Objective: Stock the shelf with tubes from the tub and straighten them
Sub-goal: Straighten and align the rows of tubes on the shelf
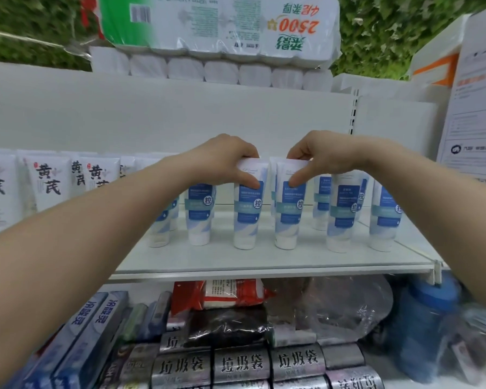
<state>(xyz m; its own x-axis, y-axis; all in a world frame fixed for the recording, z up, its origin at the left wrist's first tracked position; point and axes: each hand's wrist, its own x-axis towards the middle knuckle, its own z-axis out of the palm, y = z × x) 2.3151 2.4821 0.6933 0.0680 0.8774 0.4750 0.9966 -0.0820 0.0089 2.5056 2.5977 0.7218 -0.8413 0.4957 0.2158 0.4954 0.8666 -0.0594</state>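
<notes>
Down low sit grey rolls [242,363] and long blue boxes [96,327]. Above them is the white shelf [264,262] with blue tubes standing cap down. The left hand [225,161] pinches the top of one blue tube [247,209]. The right hand [317,157] pinches the next tube [289,211]. Far up lie paper rolls [222,29].

The white shelf [264,259] carries upright blue-and-white tubes [199,217] and white tubes [49,183] at left.
</notes>
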